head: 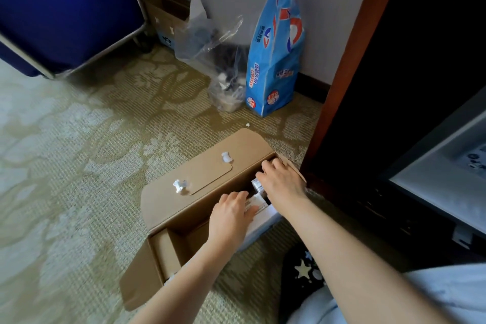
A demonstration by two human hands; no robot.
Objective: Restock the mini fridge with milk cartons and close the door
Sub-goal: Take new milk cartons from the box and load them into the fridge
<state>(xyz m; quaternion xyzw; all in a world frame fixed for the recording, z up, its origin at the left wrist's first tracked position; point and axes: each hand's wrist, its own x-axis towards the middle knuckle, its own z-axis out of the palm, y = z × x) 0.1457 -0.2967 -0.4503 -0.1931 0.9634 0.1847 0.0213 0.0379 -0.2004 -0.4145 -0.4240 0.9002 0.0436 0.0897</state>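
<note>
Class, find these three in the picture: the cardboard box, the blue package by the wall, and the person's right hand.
Box [200, 181]: head view, on the open lid flap.
Blue package [273, 60]: head view, on its front face.
Right hand [282, 181]: head view, on the back of the hand.

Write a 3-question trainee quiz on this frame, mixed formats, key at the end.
1. True or false: both hands are inside the open cardboard box.
2. Multiple choice: the tall blue printed bag stands (A) inside the box, (B) against the wall beyond the box, (C) on the blue cart.
3. Short answer: on which side of the view is the mini fridge, and is its door open or closed?

Key
1. True. The left hand and right hand both reach onto the milk cartons at the box's far end.
2. B.
3. Right side; the door appears open, with the pale interior showing.
</note>
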